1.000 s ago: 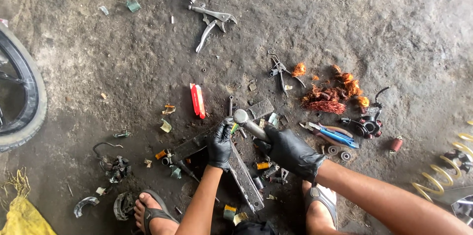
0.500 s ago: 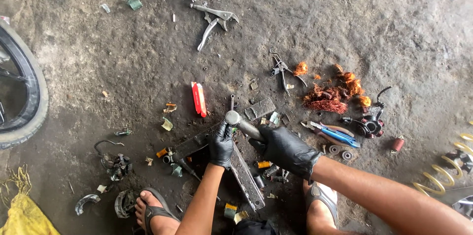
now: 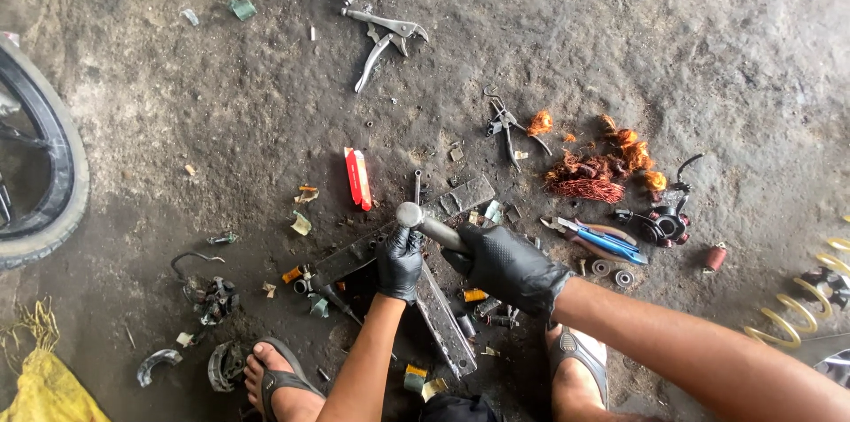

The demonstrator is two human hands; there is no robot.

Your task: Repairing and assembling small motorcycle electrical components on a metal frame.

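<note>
My hammer (image 3: 423, 222) has dropped lower, its head now just above my left hand (image 3: 400, 261). One hammer, two gloved hands: my right hand (image 3: 506, 264) is clenched round its handle, my left pressed onto a metal bar (image 3: 354, 255).

Both hands wear black gloves — the left hand (image 3: 400, 261) and the right hand (image 3: 509, 267) — and the hammer (image 3: 423, 222) between them is dull grey steel. Just left of the hammer lies a red packet (image 3: 358, 178) with a white edge. Right of the hammer, the pliers (image 3: 602, 240) have bright blue handles, and above those sits a heap of copper wire (image 3: 595, 181), rust-orange. Far right of the hammer a coil spring (image 3: 801, 298) is pale yellow. Far left, the tyre (image 3: 55, 165) is black — and a yellow sack (image 3: 44, 391) shows below it. The floor (image 3: 221, 121) is mottled grey-brown.
</note>
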